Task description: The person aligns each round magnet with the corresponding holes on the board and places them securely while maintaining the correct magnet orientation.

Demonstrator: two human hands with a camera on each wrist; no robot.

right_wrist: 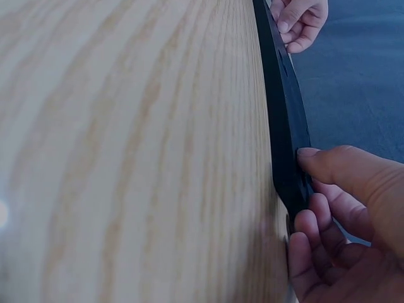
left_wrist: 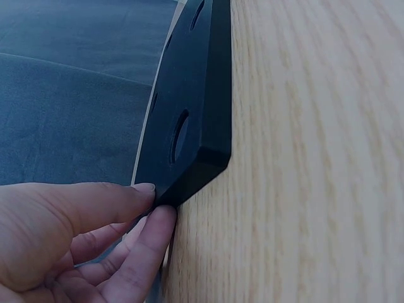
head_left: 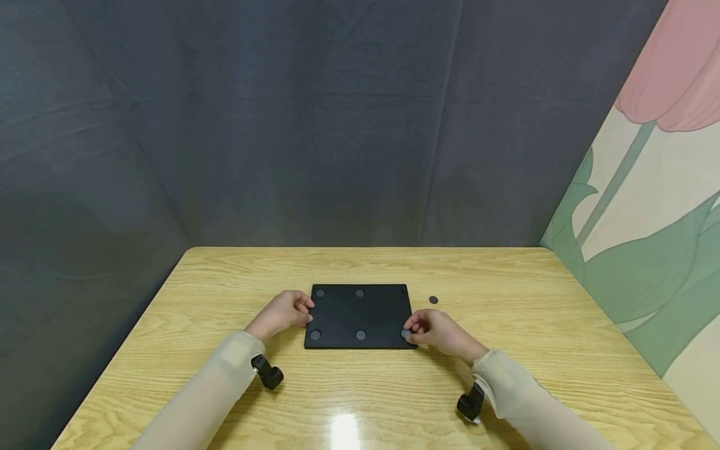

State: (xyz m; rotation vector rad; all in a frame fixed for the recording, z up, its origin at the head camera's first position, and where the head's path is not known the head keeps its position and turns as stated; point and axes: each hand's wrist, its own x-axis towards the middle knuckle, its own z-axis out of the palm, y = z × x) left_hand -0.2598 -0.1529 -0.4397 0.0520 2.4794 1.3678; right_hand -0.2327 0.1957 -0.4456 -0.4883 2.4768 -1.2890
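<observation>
A flat black board [head_left: 343,315] lies on the table, with grey discs in its corners and along its long edges, such as the front middle disc [head_left: 360,335]. My left hand [head_left: 285,310] pinches the board's left edge; in the left wrist view the thumb lies on top and a finger against the side, near a round recess [left_wrist: 180,137]. At the front right corner, my right hand [head_left: 441,334] holds a grey disc [head_left: 406,334] between thumb and fingertips, close over the board. In the right wrist view the thumb [right_wrist: 322,163] hides the disc.
One loose dark disc [head_left: 434,300] lies on the wooden table [head_left: 478,275] just right of the board. A dark curtain [head_left: 315,125] hangs behind the table, and a flower-patterned wall [head_left: 647,250] stands to the right.
</observation>
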